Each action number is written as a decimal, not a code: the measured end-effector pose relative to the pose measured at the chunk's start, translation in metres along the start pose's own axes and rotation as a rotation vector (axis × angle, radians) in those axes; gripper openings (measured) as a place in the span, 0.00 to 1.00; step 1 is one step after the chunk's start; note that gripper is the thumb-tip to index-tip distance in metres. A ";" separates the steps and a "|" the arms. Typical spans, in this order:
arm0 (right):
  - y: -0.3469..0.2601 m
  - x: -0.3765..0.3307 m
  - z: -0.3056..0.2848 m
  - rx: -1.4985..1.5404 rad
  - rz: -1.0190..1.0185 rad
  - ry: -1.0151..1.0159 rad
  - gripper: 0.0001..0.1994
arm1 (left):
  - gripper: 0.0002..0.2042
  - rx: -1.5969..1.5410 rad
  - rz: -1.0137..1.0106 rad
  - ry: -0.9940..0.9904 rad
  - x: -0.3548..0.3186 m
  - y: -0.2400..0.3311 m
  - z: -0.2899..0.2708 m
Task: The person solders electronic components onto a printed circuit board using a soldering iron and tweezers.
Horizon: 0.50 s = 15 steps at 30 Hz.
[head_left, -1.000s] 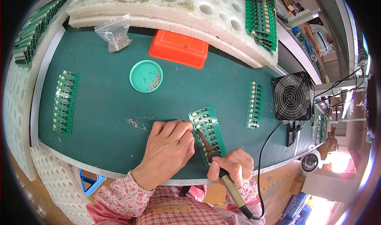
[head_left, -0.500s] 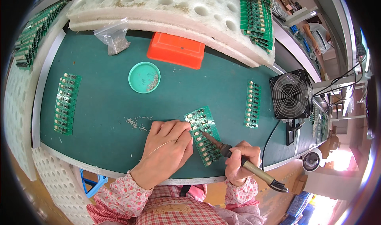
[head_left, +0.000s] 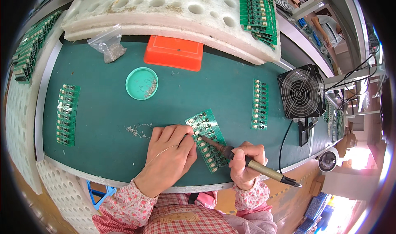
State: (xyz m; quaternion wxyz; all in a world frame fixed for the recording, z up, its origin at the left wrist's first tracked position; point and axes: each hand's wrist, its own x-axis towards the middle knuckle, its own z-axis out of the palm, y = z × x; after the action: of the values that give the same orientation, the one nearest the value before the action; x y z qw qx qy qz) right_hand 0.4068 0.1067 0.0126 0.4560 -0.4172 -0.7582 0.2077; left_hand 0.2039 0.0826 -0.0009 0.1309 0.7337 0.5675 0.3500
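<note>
My right hand (head_left: 247, 164) grips a soldering iron (head_left: 266, 171) by its gold-coloured handle. The iron slants up and left, its tip against a green circuit board (head_left: 207, 131) with rows of small white and black parts. Beside the board's left edge, my left hand (head_left: 171, 157) is closed, fingers curled and pressed together, the fingertips at the edge. Whatever they pinch is hidden. A thin pale wire (head_left: 159, 154) runs across the back of this hand. Just left of it, tiny pale pieces (head_left: 138, 130) lie scattered on the green mat (head_left: 103, 151).
A turquoise dish (head_left: 128, 83) of small pieces, a plastic bag (head_left: 109, 46) and a red bin (head_left: 173, 54) lie farther back. Circuit boards (head_left: 67, 114) flank the mat, with more on white foam (head_left: 165, 15). A black fan (head_left: 302, 91) stands right; another person (head_left: 326, 31) works beyond.
The view has shifted a little, so the bench items appear moved left. The iron's tip has slid slightly toward the board's left edge. Both hands keep their grips.
</note>
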 end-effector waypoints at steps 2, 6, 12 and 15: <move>0.000 -0.001 0.000 -0.017 -0.002 -0.011 0.12 | 0.09 0.001 -0.003 -0.001 0.000 0.000 0.000; -0.002 -0.003 0.000 0.034 0.059 0.014 0.08 | 0.08 0.011 0.004 0.005 0.001 0.000 0.001; -0.001 -0.003 0.001 0.020 0.008 0.014 0.08 | 0.08 0.006 0.010 0.004 0.001 0.000 0.000; -0.001 -0.003 -0.001 0.019 0.001 0.016 0.08 | 0.08 -0.002 0.005 0.002 0.000 0.000 -0.001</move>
State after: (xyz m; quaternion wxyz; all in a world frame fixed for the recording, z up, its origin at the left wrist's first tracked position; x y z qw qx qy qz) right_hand 0.4081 0.1035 0.0126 0.4658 -0.4147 -0.7525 0.2116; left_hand 0.2028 0.0828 0.0001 0.1303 0.7347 0.5654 0.3516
